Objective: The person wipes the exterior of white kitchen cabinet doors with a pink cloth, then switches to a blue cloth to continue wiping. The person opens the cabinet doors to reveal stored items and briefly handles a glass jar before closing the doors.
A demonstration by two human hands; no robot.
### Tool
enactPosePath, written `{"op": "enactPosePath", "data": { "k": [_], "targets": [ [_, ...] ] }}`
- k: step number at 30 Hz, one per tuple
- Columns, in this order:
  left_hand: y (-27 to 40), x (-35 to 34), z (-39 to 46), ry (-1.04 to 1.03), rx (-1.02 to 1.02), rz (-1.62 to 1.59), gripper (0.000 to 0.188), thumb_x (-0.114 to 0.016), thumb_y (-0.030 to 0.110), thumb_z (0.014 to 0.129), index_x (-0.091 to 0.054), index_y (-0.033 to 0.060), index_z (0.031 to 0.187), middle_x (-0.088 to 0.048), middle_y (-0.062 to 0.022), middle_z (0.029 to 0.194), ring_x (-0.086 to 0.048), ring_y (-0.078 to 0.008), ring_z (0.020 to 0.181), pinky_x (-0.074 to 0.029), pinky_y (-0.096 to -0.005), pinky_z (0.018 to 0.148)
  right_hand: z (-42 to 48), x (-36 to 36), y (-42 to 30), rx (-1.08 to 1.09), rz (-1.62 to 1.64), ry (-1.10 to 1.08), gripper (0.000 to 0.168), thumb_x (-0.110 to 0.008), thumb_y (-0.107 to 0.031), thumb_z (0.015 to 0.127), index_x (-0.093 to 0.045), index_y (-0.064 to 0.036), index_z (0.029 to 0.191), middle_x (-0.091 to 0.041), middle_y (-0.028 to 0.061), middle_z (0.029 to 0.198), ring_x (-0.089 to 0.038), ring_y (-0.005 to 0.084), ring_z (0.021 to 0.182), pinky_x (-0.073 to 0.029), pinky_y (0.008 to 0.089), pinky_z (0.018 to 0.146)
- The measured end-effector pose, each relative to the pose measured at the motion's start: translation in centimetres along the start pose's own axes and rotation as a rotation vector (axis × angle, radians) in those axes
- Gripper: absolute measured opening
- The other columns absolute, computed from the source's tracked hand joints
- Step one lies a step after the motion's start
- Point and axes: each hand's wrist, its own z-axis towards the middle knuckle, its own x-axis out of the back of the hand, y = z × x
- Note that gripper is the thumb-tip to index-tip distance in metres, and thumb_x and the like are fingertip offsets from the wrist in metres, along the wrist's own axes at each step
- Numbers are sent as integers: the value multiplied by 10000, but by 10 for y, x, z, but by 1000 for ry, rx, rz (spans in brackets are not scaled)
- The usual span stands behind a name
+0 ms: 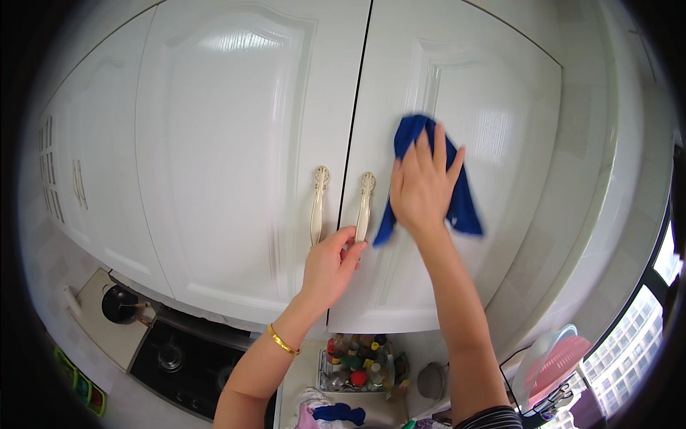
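Note:
A blue cloth (465, 214) lies flat under my right hand (426, 185), which presses it with spread fingers against the right white cabinet door (498, 177). The cloth's lower corners hang free and look slightly blurred. My left hand (335, 263) pinches the lower end of that door's ornate cream handle (365, 198) between thumb and fingers. Just left of it, a matching handle (320, 198) is fixed to the left cabinet door (230, 150). Both doors are closed, with a narrow dark gap between them.
Below stand a black gas hob (187, 364), a dark pan (119, 304) and a rack of bottles and jars (353, 364). Crumpled cloths (337, 413) lie at the bottom. A pink basket (557, 370) stands by the window (624, 343) at right.

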Motion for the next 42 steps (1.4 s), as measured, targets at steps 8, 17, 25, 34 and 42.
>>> {"op": "enactPosePath", "data": {
  "k": [8, 17, 25, 34, 42],
  "targets": [
    [5, -8, 5, 38, 65, 106, 139, -603, 148, 825, -612, 13, 856, -574, -55, 591, -523, -104, 489, -399, -242, 468, 93, -3, 52, 123, 6, 189, 275, -507, -221, 830, -590, -43, 1021, -523, 78, 1210, -357, 279, 1242, -198, 580, 1000],
    [-1, -4, 4, 41, -14, 112, 85, -596, 80, 810, -596, -2, 833, -610, -57, 636, -489, -94, 505, -387, -229, 477, 66, 4, 198, -198, -211, 199, 331, -392, -262, 907, -552, -39, 1093, -481, 101, 1274, -348, 302, 1252, -219, 564, 1005],
    [-4, -2, 8, 48, -20, 69, 114, -607, 122, 815, -632, 20, 858, -547, 8, 627, -435, -38, 501, -364, -197, 388, -187, -5, 137, -408, -20, 82, 523, -371, -271, 901, -334, 111, 1256, -359, 278, 1307, -264, 424, 1266, -117, 565, 1032],
    [-2, -4, 7, 28, 2, 74, 112, -607, 122, 819, -627, 22, 866, -521, 22, 611, -429, -30, 521, -355, -195, 400, 5, -4, 146, -257, -99, 182, 375, -403, -252, 914, -522, 45, 1111, -451, 195, 1270, -310, 381, 1248, -188, 517, 1029],
    [0, 11, -6, -49, 93, -277, 318, -518, 54, 854, -477, 16, 1167, -598, -57, 1013, -536, -73, 634, -472, -203, 522, -59, 6, -22, -6, 155, -153, 295, -563, -207, 783, -574, 11, 982, -455, 171, 1249, -332, 393, 1222, -185, 624, 965]
  ]
}}
